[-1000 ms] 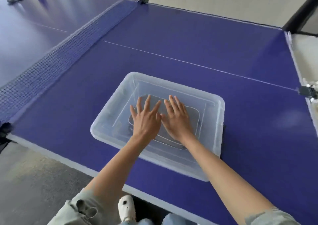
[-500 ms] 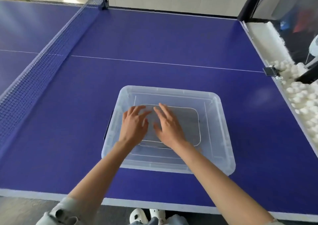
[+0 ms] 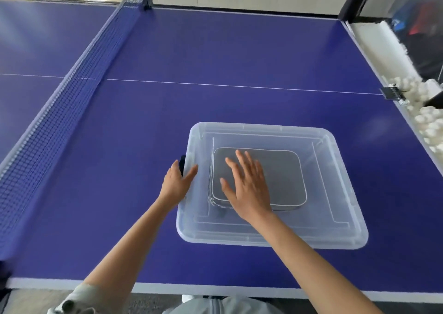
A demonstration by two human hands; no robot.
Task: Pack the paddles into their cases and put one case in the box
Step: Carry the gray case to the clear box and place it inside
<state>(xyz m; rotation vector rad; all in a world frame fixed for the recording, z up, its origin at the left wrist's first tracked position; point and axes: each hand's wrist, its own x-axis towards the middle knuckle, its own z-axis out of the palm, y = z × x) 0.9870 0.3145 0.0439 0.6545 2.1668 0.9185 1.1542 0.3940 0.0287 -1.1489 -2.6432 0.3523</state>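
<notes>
A clear plastic box [image 3: 345, 239] sits on the blue table in front of me. A grey zipped paddle case [image 3: 285, 181] lies flat on the box floor, toward its left side. My right hand [image 3: 247, 189] is spread flat over the left half of the case, fingers apart. My left hand [image 3: 176, 184] is outside the box at its left wall, with the thumb on the rim and the fingers stretched along the outside. A small dark thing [image 3: 183, 163] shows just beyond those fingers, mostly hidden. No paddle is visible.
The net [image 3: 60, 112] runs along the left. Along the right table edge, a trough holds several white balls [image 3: 429, 131], with a metal clip [image 3: 393, 94] on that edge. The table's near edge [image 3: 215, 289] is close to my body.
My left hand has come out of the box and moved to its left rim. My right hand stays flat on the case. My view has shifted, so the box now lies further right.
</notes>
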